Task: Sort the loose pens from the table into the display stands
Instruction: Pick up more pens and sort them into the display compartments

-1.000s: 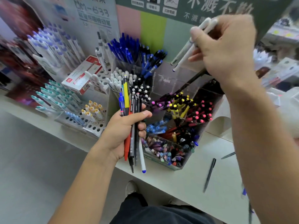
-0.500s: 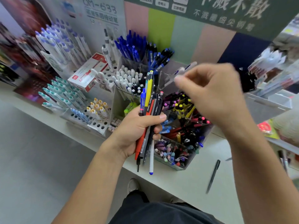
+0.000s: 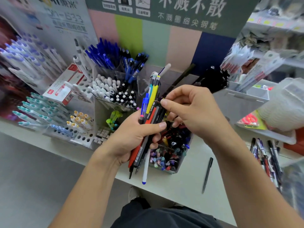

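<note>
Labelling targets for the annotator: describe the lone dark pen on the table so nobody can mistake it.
Start at the clear acrylic bin of mixed coloured pens at the front edge of the pale tabletop. Just right of it a slim black pen lies alone, flat, nearly upright in the view. Unlike the heap of loose pens further right, it touches nothing else.

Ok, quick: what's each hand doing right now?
Left hand: grips a bundle of mixed pens.
Right hand: fingertips pinch a dark pen in that bundle.
</note>
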A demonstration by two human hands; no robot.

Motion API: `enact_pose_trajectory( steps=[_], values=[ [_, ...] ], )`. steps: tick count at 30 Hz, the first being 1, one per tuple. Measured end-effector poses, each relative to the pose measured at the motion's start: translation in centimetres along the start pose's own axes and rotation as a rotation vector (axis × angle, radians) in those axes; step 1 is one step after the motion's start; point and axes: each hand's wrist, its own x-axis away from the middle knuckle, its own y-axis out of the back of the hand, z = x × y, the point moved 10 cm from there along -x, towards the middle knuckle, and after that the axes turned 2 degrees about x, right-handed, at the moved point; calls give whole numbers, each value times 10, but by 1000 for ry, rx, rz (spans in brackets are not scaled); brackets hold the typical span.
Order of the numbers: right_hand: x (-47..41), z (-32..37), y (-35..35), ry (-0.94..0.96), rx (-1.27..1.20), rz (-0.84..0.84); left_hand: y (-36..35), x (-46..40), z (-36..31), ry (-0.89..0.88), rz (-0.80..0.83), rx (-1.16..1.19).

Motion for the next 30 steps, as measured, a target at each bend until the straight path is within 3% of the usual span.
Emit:
enact_pose_trajectory(
  steps=[3, 5, 7, 9, 11, 17, 20, 22, 24, 25, 27, 29, 30],
  values=[
    [4, 1, 15, 36, -2, -88, 5, 0, 5, 4, -30, 99],
    [9, 31, 40, 243, 317, -286, 16, 0, 3, -20, -97, 124],
    [9, 70, 42, 413, 753, -374, 26, 1, -1, -50, -154, 104],
    [-12, 85, 31, 389, 1125, -318, 30, 1, -7, -79, -172, 97],
    [-34, 89, 18, 285, 1323, -223, 30, 1, -14, -110, -160, 104],
    [-52, 97, -5, 202, 1478, -31, 35, 7, -18, -135, -158, 106],
    [-41, 109, 6, 274, 1440, -69, 35, 9, -13, -124, -144, 126],
    [-22, 129, 31, 407, 1329, -169, 36, 10, -9, -113, -149, 127],
    [13, 138, 50, 425, 1119, -154, 38, 10, -6, -110, -147, 137],
    [32, 136, 55, 356, 943, -88, 39, 11, -5, -108, -148, 135],
    [60, 119, 49, 260, 848, 73, 41, 10, -1, -101, -160, 105],
    [63, 96, 38, 284, 1085, 115, 38, 10, 2, -87, -161, 58],
    [62, 75, 26, 207, 1220, 174, 35, 10, 3, -83, -161, 40]
  ],
)
